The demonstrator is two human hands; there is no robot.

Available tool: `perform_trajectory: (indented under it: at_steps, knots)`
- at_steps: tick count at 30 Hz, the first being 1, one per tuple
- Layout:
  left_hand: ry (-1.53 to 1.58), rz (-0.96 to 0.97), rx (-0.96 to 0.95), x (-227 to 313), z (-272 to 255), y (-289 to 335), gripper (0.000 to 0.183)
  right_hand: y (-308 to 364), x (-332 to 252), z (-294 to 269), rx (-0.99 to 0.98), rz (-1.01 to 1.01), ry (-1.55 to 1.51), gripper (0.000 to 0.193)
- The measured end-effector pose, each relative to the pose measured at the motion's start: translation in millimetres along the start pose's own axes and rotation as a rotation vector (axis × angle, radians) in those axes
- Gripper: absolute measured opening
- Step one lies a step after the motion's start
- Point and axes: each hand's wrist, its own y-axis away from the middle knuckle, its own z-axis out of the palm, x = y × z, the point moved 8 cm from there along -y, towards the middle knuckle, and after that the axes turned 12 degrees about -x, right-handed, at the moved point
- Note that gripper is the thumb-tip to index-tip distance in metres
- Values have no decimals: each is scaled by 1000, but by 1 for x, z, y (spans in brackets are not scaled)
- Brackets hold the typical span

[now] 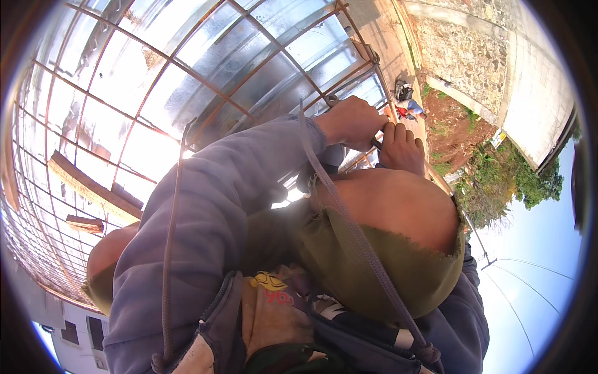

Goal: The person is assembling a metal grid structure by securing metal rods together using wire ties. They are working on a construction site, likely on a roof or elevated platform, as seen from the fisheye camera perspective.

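Observation:
My left hand [352,121], at the end of a grey-blue sleeve [212,187], is closed round a hand tool. A dark handle end [376,143] sticks out below it, and a small metal part [332,100] shows beyond the fingers, close to the rebar mesh [274,40]. The tool's exact kind is hidden by my grip. Close beside it, my right hand [402,149] has its fingers curled over the handle end. My bent bare knee [392,202] hides the right wrist and forearm.
Shiny metal sheets [243,56] lie under the rusty mesh. Wooden planks [90,187] rest on it at the left. Beyond the mesh edge, far below, a person [412,111] is beside a black bag [403,90], near a stone wall [461,53]. Two jacket cords [349,218] hang before me.

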Motion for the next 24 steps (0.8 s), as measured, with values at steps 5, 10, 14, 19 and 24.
perform_trajectory:
  at_steps: [5,10,14,19,24]
  knots:
    - [0,-19,-30,-2,3,-9,23,-7,16,27,17,-24,-212,16]
    - [-29,-56,-138,-5,13,-9,22,-13,16,33,-248,47,-415,26]
    - [-216,174,336,6,23,19,23,-2,-1,54,-553,144,-605,35]
    - [-214,261,347,14,30,37,20,8,-11,80,-674,124,-1248,43]
    - [-141,218,-18,9,29,15,19,4,-5,61,-641,61,-1136,49]
